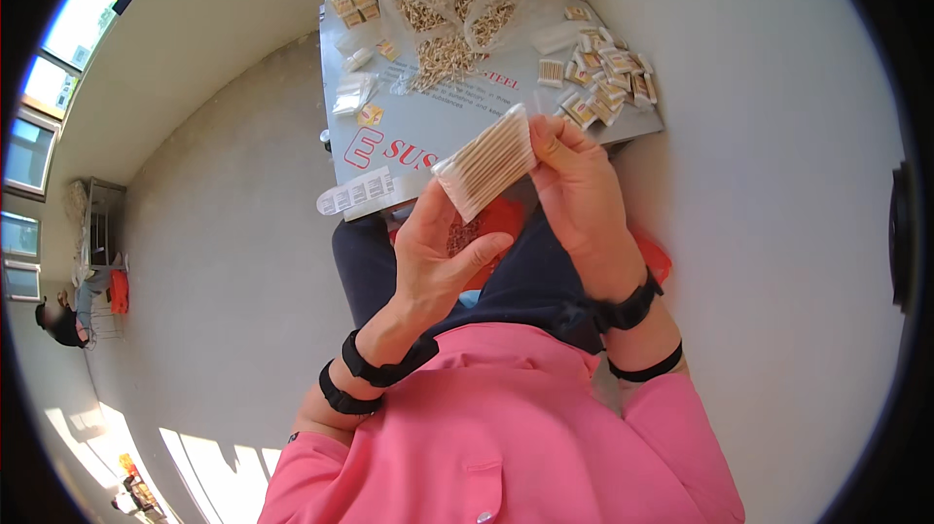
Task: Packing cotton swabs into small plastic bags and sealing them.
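Holding a clear packet of cotton swabs (484, 162) at frame centre — left hand (438, 256) and right hand (574, 183) both pinch it, above the worktop (467, 115); sealing it seems next, needing a steady grip.

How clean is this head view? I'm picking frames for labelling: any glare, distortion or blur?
Head view: strong fisheye bend, black rim around the picture; the windows at upper left are blown out, and sun patches glare on the floor. The packet of sticks, held by left hand and right hand, is sharp; the small packets at the board's far end look softer.
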The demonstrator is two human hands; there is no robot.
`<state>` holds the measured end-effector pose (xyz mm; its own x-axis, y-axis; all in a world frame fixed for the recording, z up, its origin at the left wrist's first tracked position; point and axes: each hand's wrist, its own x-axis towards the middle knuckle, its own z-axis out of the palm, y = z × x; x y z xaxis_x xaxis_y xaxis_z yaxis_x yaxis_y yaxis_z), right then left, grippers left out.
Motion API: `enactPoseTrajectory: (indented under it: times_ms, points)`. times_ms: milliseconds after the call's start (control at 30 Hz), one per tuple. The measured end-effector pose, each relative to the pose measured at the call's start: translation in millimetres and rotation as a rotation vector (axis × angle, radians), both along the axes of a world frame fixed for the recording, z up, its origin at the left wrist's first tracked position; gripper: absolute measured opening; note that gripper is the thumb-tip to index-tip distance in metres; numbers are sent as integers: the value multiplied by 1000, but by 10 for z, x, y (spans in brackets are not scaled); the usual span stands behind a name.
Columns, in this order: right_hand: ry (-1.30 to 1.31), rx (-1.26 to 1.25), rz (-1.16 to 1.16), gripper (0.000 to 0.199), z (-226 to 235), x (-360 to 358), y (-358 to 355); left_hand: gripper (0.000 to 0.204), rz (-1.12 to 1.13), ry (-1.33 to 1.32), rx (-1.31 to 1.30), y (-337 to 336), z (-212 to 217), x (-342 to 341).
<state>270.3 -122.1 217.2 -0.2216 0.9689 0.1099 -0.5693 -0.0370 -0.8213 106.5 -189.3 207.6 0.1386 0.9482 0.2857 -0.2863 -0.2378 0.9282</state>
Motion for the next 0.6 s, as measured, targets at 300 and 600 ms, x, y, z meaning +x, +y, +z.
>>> enactPoseTrajectory:
  times_ms: [300, 600]
  points:
    - [564, -286, 198, 43, -344, -305, -645, 42, 361, 250, 407, 4, 232, 213]
    - [419, -409, 222, 43, -671, -339, -962, 36, 250, 509, 442, -68, -11, -15]
